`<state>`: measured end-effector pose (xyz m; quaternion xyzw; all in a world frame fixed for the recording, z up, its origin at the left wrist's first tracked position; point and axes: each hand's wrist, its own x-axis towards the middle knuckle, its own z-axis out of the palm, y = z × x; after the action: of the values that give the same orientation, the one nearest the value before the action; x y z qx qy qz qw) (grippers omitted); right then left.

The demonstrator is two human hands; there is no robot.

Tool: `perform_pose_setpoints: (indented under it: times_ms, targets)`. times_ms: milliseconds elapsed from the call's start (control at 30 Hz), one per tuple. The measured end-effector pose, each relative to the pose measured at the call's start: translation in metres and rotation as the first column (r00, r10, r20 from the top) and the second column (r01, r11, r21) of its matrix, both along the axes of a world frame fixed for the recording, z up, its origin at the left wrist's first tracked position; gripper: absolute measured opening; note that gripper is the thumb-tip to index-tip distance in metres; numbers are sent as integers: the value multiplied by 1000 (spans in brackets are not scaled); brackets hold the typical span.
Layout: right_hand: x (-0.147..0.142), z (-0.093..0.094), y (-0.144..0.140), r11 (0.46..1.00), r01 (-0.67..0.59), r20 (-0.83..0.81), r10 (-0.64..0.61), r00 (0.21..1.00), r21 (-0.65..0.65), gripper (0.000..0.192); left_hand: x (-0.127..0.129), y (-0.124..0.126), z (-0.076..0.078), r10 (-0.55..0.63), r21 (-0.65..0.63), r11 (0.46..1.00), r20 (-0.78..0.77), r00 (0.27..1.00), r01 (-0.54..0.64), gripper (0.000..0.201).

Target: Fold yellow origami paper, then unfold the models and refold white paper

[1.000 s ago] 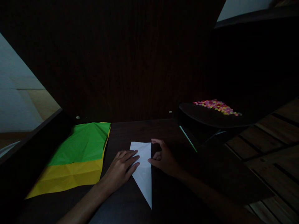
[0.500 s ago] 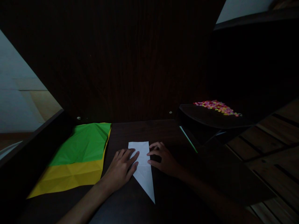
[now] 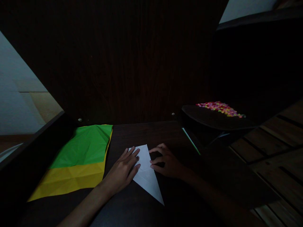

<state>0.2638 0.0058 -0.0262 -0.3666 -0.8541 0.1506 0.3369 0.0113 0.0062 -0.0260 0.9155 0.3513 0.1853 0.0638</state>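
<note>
A white folded paper triangle (image 3: 146, 175) lies flat on the dark bench (image 3: 146, 132), its long point aimed near and to the right. The left hand (image 3: 121, 170) rests open and flat on its left edge. The right hand (image 3: 167, 162), fingers loosely curled and grasping nothing, touches its right edge. A green and yellow sheet (image 3: 78, 157) lies to the left. Colourful small pieces (image 3: 219, 107) sit on a dark tray (image 3: 213, 121) far right.

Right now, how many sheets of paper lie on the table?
3: white folded paper under both hands, green sheet at left, over a yellow sheet. More may hide in the dark.
</note>
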Motion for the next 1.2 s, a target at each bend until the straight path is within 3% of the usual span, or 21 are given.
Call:
perform_pose_setpoints:
  times_ms: [233,467,733,1200]
  targets:
    - [-3,0,-2,992,-78,60,72,996,103,29,0,0,0,-22,-17,1000,-51,998,21,38]
    - [-4,-7,-1,996,-61,181,49,982,66,30,-1,0,-3,-55,4,998,-104,993,56,51]
    - [-2,-8,0,998,-61,260,53,964,24,41,-2,-3,4,-72,-71,996,-179,981,60,56]
    - [4,-5,-3,987,-155,253,139,957,42,20,1,-6,8,-87,-83,994,-194,977,73,58]
